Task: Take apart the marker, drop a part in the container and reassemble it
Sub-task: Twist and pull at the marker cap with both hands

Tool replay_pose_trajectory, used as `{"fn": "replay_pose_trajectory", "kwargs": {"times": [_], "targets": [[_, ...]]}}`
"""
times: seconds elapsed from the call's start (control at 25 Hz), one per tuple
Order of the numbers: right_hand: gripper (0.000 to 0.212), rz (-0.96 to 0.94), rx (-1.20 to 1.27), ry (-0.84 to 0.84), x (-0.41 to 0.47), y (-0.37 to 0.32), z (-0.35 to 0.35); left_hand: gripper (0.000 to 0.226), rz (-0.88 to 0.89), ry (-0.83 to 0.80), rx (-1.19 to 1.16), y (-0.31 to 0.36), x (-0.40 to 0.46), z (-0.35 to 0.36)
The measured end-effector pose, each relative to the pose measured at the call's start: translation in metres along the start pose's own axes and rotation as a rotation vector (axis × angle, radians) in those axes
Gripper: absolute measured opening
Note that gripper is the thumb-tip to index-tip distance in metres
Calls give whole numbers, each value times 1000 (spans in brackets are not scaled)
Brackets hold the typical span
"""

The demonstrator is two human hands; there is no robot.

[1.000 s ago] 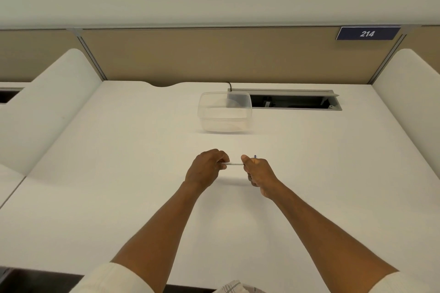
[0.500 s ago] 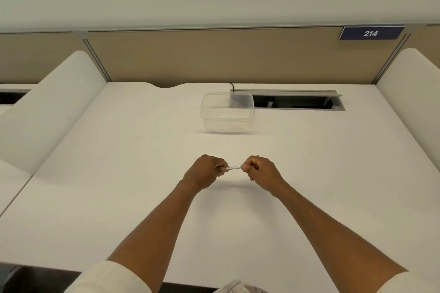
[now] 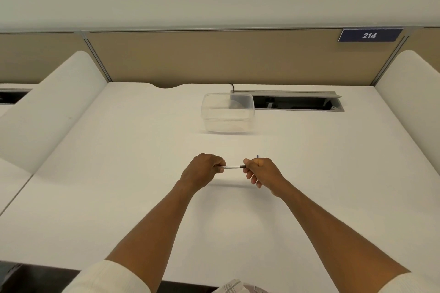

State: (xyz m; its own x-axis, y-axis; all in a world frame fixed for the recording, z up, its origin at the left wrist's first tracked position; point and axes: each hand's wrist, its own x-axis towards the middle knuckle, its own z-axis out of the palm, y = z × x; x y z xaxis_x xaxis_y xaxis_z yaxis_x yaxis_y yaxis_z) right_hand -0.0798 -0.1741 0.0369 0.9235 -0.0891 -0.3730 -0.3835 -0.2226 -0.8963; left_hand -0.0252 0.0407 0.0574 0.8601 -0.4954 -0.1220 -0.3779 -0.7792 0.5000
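Observation:
A thin white marker (image 3: 232,167) lies level between my two hands above the white desk (image 3: 119,185). My left hand (image 3: 202,170) is closed around its left end. My right hand (image 3: 260,171) pinches the dark right end, and a small blue tip (image 3: 257,157) sticks up above that fist. Most of the marker is hidden inside the fists. The clear plastic container (image 3: 227,113) stands on the desk beyond my hands, with nothing visible inside.
An open cable slot (image 3: 297,101) with a black cord runs along the desk's back right, just behind the container. Beige partition panels (image 3: 214,57) close the back. Curved white dividers (image 3: 47,102) flank both sides.
My hands have drawn slightly apart, baring more of the white barrel and a dark section at the right end. Both hands stay in the same place on the desk.

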Motion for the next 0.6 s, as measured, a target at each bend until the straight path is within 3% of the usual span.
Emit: {"fn": "replay_pose_trajectory", "kwargs": {"times": [0.12,0.32,0.48,0.6], "targets": [[37,6,-49,-36,0,0,1,10,10,-3,4,2,0,0],[12,-63,-13,-30,1,2,0,10,10,5,0,0,-2,2],[36,7,-50,-31,-1,-4,2,10,14,8,5,2,-1,1],[35,6,-116,-61,-1,-4,1,10,21,11,6,2,-2,2]]}}
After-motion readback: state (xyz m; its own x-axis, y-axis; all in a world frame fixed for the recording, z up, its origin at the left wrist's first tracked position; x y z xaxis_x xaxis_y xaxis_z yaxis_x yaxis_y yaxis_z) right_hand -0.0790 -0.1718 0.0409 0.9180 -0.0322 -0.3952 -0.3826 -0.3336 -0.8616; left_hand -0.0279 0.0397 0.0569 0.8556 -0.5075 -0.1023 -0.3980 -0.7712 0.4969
